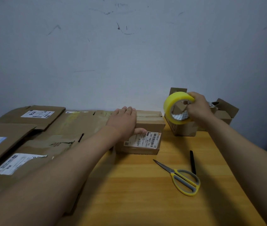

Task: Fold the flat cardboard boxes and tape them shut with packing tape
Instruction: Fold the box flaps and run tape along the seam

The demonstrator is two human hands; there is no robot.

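Showing yellowish tape roll [177, 110], brown-cored

Shipping label [143, 139] print unreadably small

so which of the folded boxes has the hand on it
The labelled box at mid-table, under the left hand. The boxes behind the tape roll go untouched.

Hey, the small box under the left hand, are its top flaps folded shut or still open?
Folded shut. The small box has its flaps lying flat along a centre seam, with the left hand resting across the top. Whether tape already covers the seam, I cannot tell.
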